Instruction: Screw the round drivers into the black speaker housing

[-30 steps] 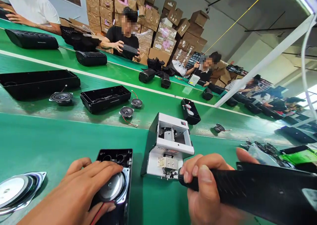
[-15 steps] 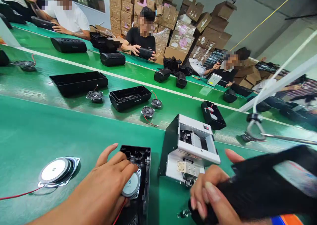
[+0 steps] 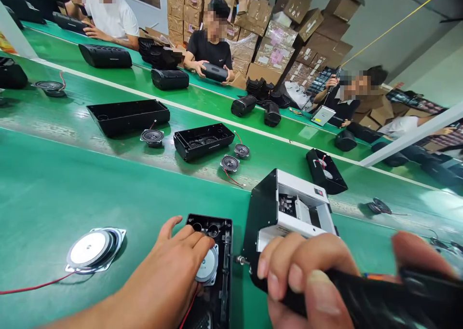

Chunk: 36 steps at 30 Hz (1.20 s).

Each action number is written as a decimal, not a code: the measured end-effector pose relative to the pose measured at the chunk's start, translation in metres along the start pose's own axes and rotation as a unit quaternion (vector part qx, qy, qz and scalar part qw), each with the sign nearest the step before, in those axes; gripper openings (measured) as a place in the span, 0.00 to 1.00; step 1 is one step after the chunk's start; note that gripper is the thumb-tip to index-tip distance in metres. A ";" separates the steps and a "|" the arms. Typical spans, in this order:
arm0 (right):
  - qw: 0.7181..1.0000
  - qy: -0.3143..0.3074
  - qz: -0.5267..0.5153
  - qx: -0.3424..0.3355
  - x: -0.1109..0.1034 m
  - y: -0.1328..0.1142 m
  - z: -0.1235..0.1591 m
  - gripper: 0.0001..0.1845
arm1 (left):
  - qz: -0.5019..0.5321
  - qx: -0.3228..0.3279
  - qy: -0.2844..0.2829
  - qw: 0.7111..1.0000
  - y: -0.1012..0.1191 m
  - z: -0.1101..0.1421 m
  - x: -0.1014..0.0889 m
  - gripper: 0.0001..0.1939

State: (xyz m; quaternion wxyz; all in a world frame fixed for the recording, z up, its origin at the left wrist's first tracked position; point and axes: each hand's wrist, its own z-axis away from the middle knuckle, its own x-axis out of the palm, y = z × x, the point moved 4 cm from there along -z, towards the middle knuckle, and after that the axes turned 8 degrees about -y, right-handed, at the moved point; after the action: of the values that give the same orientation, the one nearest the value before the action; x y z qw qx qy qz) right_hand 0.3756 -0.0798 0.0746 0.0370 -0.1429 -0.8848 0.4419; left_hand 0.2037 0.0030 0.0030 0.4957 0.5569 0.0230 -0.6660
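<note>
The left hand lay flat, fingers spread, on a round speaker seated in an open black case, pressing it down rather than pinching it. A red wire ran out from under the palm. The right hand was wrapped tight around the black handle of an electric screwdriver, its metal tip pointing left and hanging just beside the case's right edge, apart from the speaker. Directly behind the tip stood a black-and-white screw feeder, close to the knuckles.

Judged from this, the step in hand was fastening the speaker into its case: the part was held in place and the driver was arriving. Whether a screw sat on the tip could not be told. The next move would call for bringing the tip upright over a mounting hole at the speaker's corner, while the left palm kept the speaker from shifting.

To the left of the pressing hand, well apart, a second loose speaker lay on the green table, trailing its own red lead.
</note>
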 end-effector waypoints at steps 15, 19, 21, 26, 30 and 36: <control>0.986 0.165 -0.032 0.007 0.039 0.040 -0.003 0.27 | 0.044 0.060 0.026 0.997 -0.004 0.010 0.004 0.34; 0.979 0.195 -0.047 0.023 0.043 0.045 -0.001 0.27 | 0.021 0.022 -0.027 0.999 0.001 0.005 0.001 0.35; 0.980 0.189 -0.051 0.026 0.046 0.048 -0.001 0.27 | 0.016 0.019 -0.029 0.999 0.003 0.004 -0.003 0.35; 0.990 0.138 -0.002 0.010 0.043 0.052 0.001 0.25 | -0.007 0.007 -0.061 0.998 0.010 0.001 -0.010 0.35; 0.995 0.099 0.015 0.009 0.037 0.063 0.009 0.23 | -0.018 -0.010 -0.092 0.996 0.014 -0.003 -0.008 0.36; 0.997 0.068 0.012 0.043 0.038 0.082 0.020 0.14 | -0.014 -0.016 -0.058 0.998 0.013 -0.003 -0.005 0.35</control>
State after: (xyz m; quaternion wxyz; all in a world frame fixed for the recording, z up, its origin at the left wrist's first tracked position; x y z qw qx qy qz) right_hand 0.3540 -0.0378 -0.0048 0.0978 -0.1816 -0.8588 0.4690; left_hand 0.2143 0.0012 0.0131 0.4952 0.5089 0.0125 -0.7040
